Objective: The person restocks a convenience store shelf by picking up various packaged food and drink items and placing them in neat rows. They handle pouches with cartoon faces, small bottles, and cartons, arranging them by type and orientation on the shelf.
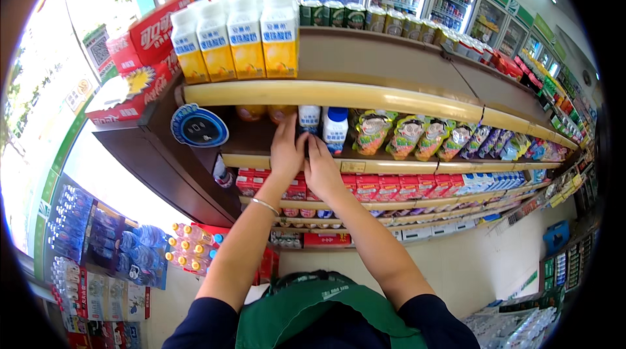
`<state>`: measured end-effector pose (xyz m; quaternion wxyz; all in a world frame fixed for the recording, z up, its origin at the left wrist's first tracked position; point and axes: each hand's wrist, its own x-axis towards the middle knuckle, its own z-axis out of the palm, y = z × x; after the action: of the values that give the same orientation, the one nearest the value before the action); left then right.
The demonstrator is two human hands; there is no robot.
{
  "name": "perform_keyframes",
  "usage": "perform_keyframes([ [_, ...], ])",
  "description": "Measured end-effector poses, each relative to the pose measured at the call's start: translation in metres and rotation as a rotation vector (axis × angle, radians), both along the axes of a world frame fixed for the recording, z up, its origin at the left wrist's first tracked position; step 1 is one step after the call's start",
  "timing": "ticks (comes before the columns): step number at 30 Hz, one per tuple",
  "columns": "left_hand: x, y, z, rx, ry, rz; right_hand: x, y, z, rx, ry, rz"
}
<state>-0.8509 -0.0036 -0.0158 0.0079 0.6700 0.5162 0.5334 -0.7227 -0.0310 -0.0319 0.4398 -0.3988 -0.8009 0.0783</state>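
Note:
Both arms reach into a shelf below the top one. My left hand (287, 148) and my right hand (320, 160) are close together at the front of a small white-and-blue bottle (309, 116); whether either one grips it cannot be seen. Just right of it stands another white bottle with a blue cap (336, 129). Behind my left hand, round orange bottoms of containers (252, 112) show under the top shelf's edge. Several green cartoon-faced snack pouches (372, 132) stand farther right on the same shelf. A metal bangle circles my left wrist.
White-and-yellow cartons (279, 41) and cans (354, 15) line the top shelf, behind its yellow edge strip (342, 94). A round blue sign (199, 125) juts out at the left end. Red boxes (368, 186) fill the shelf below. Bottled drinks (193, 248) stand on the floor at left.

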Motion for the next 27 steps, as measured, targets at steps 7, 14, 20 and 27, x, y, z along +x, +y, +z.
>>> perform_keyframes([
  [7, -0.002, -0.052, -0.008, -0.024, 0.115, -0.120, 0.011, 0.001, 0.003, -0.015, -0.009, 0.044],
  [14, -0.006, -0.079, 0.031, -0.055, 0.015, -0.165, 0.013, -0.017, 0.032, 0.007, 0.046, 0.119],
  [20, -0.008, -0.091, 0.113, 0.399, 0.034, -0.145, 0.018, -0.034, 0.122, 0.365, 0.197, 0.201],
  [27, -0.027, -0.053, 0.168, 0.521, 0.031, -0.026, 0.007, 0.003, 0.207, 0.441, 0.329, 0.199],
])
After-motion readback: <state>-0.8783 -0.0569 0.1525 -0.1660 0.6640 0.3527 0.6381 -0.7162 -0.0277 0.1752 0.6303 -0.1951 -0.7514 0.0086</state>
